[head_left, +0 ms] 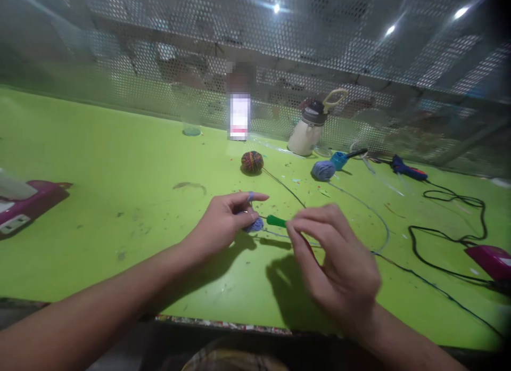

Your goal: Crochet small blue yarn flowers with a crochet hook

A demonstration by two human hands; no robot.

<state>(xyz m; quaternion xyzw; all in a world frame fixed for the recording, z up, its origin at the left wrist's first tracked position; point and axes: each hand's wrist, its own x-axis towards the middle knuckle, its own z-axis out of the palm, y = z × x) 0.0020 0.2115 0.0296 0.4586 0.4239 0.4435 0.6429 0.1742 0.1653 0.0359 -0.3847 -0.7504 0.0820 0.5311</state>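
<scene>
Between the thumb and fingers of my left hand (227,216) is a small purple-blue crochet piece (254,224); yarn of the same colour wraps round the outstretched index finger. My right hand (339,254) pinches the green handle of a crochet hook (276,221). The hook's thin metal shaft points left and reaches the crochet piece; its tip is hidden there. A strand of blue yarn runs from the piece, under my right hand, and curves round to a blue yarn ball (323,171). Farther off sits a dark multicoloured yarn ball (252,162), its strand passing behind my right hand.
A white bottle (305,131), a small blue jar (339,161) and a glue gun (409,168) with a looping black cord stand or lie at the back right. Magenta power strips (32,203) lie at both sides. A perforated metal screen (159,57) borders the green table (99,163).
</scene>
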